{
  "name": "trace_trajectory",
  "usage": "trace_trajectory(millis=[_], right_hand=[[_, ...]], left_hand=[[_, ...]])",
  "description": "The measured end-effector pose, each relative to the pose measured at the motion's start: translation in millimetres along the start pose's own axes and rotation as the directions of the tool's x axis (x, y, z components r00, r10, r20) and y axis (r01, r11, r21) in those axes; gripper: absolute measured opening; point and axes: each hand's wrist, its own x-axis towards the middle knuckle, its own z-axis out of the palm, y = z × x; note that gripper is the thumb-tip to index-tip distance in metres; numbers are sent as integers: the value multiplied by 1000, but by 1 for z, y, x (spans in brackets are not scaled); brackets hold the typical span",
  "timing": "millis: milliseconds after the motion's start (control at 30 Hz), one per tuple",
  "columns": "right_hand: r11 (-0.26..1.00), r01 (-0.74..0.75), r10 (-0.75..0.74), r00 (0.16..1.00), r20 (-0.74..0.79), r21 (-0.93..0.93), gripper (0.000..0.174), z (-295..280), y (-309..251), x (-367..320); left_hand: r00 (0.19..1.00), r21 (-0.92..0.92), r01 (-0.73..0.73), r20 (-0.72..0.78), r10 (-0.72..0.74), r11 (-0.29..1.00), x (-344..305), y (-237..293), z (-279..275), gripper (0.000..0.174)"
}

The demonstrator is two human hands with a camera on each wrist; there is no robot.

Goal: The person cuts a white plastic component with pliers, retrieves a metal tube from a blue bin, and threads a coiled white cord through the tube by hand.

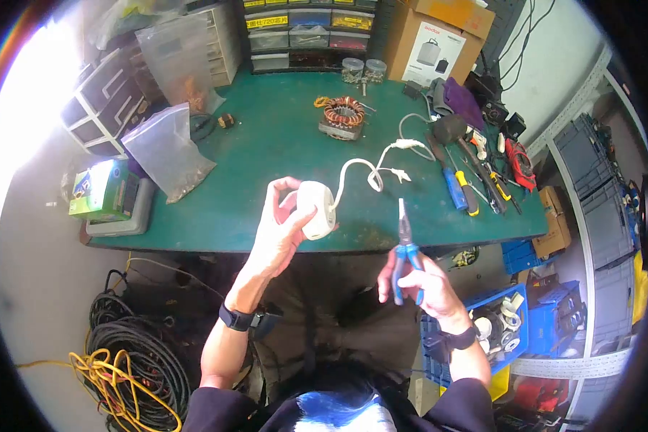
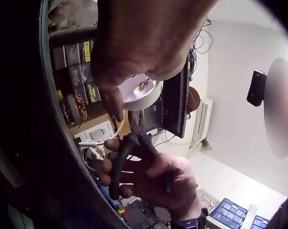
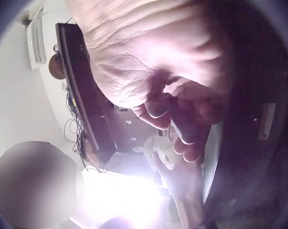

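My left hand (image 1: pixel 272 237) grips a round white plastic housing (image 1: pixel 315 198) just over the front of the green table. A white cord (image 1: pixel 345 173) runs out of its side and loops onto the tabletop, with loose ends at the right. In the left wrist view the housing (image 2: pixel 146 101) looks hollow, with coppery wires (image 2: pixel 143 86) inside. My right hand (image 1: pixel 433 288) holds long-nose pliers (image 1: pixel 405 234) by their blue handles, tips pointing up and away from me. The plier tips are apart from the housing in the head view.
A copper-wound ring coil (image 1: pixel 344 114) stands at mid table (image 1: pixel 266 144). Screwdrivers (image 1: pixel 453 189) and other tools lie at right. Plastic bags (image 1: pixel 169 155) and a green box (image 1: pixel 104 191) are at left. Below right, a blue crate (image 1: pixel 518 338) holds white parts; coiled cables (image 1: pixel 137 360) lie below left.
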Motion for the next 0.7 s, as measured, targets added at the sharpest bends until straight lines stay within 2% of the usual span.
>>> trace_trajectory(millis=[67, 133, 233, 367, 433, 500, 567, 633, 700], right_hand=[[990, -59, 62, 998, 20, -127, 34, 10, -5, 8], [988, -47, 55, 997, 49, -147, 37, 13, -2, 17], [972, 35, -21, 998, 62, -234, 41, 22, -3, 27], [940, 73, -48, 995, 83, -332, 39, 28, -7, 35], [833, 71, -70, 997, 24, -549, 37, 33, -16, 38], [791, 104, -107, 994, 30, -603, 36, 36, -24, 41], [745, 130, -141, 989, 36, -654, 36, 37, -30, 47], [610, 124, -128, 990, 57, -782, 44, 34, -34, 53], [629, 100, -106, 993, 43, -771, 46, 35, -38, 52]], left_hand=[[996, 182, -33, -79, 48, 983, -3, 0, 7, 58], [996, 149, -39, -68, 50, 988, -3, 0, 10, 57], [993, 214, -63, -82, 83, 975, -4, 0, 11, 44], [988, 263, -70, -115, 103, 962, -2, 0, 13, 43], [987, 266, -76, -114, 110, 961, -1, 1, 15, 43], [987, 267, -79, -112, 113, 961, -1, 2, 18, 43], [990, 170, -81, -96, 99, 982, -4, 3, 22, 44], [989, 158, -91, -103, 109, 983, -2, 1, 21, 45], [986, 147, -104, -112, 122, 984, -2, 2, 20, 45]])
